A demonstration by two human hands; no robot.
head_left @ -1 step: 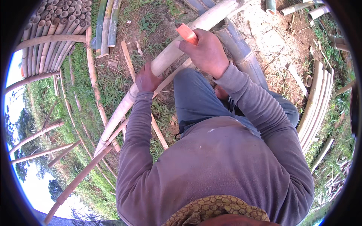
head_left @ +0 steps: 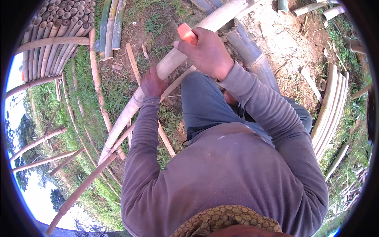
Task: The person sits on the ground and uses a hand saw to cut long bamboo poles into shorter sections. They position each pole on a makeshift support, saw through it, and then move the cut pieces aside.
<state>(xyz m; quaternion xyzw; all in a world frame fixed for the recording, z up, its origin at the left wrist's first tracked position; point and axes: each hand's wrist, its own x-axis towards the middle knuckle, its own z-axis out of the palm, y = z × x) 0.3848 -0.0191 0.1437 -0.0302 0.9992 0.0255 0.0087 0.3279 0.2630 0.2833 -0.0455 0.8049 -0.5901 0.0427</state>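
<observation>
A long pale bamboo pole [head_left: 170,65] slants from the lower left to the upper right, past my raised knee. Around its middle my left hand [head_left: 153,83] is wrapped, fingers closed. Farther up the pole, my right hand [head_left: 209,53] is closed on a short orange-red tool [head_left: 187,34] and rests against the pole's upper side. The tool's working part is hidden by my hand, so its exact kind does not show.
A thick grey-green bamboo length [head_left: 252,53] lies beyond my knee. Stacked bamboo poles [head_left: 59,29] fill a rack at the far left, and green poles [head_left: 108,29] lie beside it. More bamboo poles [head_left: 331,106] lie at the right. Thin bamboo strips [head_left: 133,63] cross the grass.
My right hand and the orange-red tool have shifted a little left along the pole, toward my left hand. My left hand stays wrapped around the pole.
</observation>
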